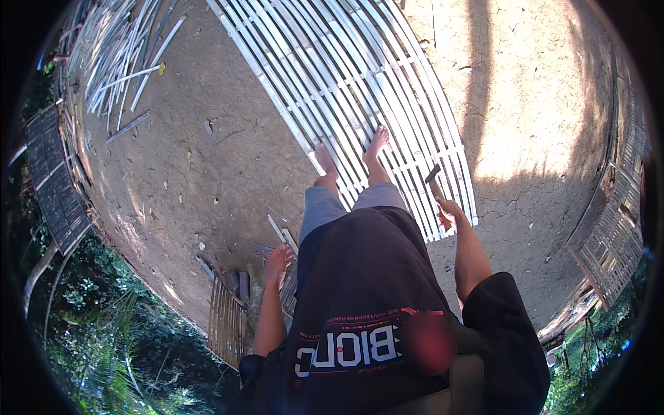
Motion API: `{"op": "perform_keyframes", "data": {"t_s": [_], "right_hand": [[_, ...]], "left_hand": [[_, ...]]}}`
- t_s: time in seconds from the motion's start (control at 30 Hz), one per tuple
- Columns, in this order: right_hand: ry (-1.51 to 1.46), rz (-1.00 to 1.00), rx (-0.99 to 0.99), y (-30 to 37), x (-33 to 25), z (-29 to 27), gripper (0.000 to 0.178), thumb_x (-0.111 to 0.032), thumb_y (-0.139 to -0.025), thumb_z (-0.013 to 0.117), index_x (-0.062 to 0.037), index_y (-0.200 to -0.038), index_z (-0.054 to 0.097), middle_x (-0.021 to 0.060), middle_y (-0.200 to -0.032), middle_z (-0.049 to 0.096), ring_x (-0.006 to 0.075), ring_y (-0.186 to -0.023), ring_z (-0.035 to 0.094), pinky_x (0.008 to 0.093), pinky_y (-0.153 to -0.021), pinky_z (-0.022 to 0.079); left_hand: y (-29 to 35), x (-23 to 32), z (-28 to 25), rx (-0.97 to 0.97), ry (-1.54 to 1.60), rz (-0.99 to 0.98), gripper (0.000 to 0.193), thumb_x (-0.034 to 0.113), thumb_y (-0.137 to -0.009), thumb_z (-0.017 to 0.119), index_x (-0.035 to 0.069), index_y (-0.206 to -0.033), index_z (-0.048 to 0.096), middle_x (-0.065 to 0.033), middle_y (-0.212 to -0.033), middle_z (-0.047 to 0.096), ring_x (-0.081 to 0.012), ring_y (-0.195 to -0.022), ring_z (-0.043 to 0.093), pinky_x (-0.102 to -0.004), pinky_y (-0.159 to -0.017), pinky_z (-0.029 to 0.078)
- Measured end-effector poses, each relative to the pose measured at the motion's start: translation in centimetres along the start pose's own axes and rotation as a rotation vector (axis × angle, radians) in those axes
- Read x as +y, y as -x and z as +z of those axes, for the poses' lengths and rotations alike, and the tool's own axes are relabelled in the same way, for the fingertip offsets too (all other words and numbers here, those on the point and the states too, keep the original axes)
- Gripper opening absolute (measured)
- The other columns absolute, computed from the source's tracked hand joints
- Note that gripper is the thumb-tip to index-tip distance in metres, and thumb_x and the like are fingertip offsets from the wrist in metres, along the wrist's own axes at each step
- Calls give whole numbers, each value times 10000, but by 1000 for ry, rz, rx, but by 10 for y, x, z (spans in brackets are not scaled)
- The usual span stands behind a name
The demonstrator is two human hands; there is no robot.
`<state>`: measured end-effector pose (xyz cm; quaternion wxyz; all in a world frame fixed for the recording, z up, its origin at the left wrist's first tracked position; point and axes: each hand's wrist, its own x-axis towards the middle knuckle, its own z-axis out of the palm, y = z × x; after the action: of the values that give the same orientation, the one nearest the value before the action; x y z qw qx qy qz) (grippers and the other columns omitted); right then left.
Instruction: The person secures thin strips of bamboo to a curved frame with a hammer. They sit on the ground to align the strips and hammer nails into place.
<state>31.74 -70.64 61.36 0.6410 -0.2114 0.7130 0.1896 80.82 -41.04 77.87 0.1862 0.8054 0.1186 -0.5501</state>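
The right hand (451, 209), at 3 o'clock, has its fingers wrapped around the wooden handle of a hammer-like tool (434, 173), whose dark head points toward 2 o'clock over the slat mat (404, 114); whether the head touches the slats cannot be told. The mat runs from 12 o'clock down past the centre toward 3 o'clock, and the bare feet (379, 140) rest on it at 12 and 1 o'clock. The left hand (279, 261), between 7 and 8 o'clock, holds nothing that shows; its fingers look loosely straight and a little apart, near some loose sticks (274, 225). A heap of pale strips (128, 59) lies on the bare ground (207, 138) around 10 o'clock. To handle the tool well here, a firm grip near the end of the handle, with the wrist relaxed, should let the head's weight do the work. The slats look thin, so measured taps seem wiser than hard blows, which might split them. Standing steadily across several slats should spread the load, and toes and left-hand fingers are best kept clear of the head's path.
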Motion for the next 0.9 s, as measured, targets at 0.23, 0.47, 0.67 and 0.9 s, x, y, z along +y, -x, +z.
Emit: {"op": "perform_keyframes", "data": {"t_s": [0.23, 0.47, 0.67, 0.9], "right_hand": [[-112, -5, 140, 9, 21, 10, 575, -467, -950, 637, 87, -1084, 558, 162, -706, 604, 232, -480, 570, 438, -421, 513], [-254, -199, 345, 75, -17, 90, 439, -411, -989, 580, 3, -1129, 534, 71, -686, 568, 155, -490, 538, 352, -417, 462], [-146, -306, 518, 124, -1, 230, 336, -353, -1025, 523, -19, -1031, 547, 54, -681, 558, 136, -482, 529, 335, -416, 465], [-221, -109, 390, 141, 84, 371, 345, -360, -1019, 521, -18, -1039, 569, 74, -673, 560, 178, -488, 530, 387, -428, 491]], "left_hand": [[-32, -19, -34, -50, 49, -17, 431, 445, -1031, 504, 83, -1234, 622, -3, -1042, 663, -94, -881, 580, -301, -807, 453], [-110, -38, -124, -141, 46, 22, 451, 433, -1029, 504, 67, -1278, 594, -46, -1121, 664, -144, -964, 610, -326, -863, 474], [-173, -43, -272, -119, 54, 111, 571, 440, -1015, 505, 51, -1432, 477, -146, -1402, 562, -266, -1248, 564, -405, -1061, 429], [-188, -45, -420, 42, 5, 39, 553, 413, -1010, 508, 81, -1450, 459, -134, -1378, 575, -262, -1179, 581, -396, -990, 454]]}}
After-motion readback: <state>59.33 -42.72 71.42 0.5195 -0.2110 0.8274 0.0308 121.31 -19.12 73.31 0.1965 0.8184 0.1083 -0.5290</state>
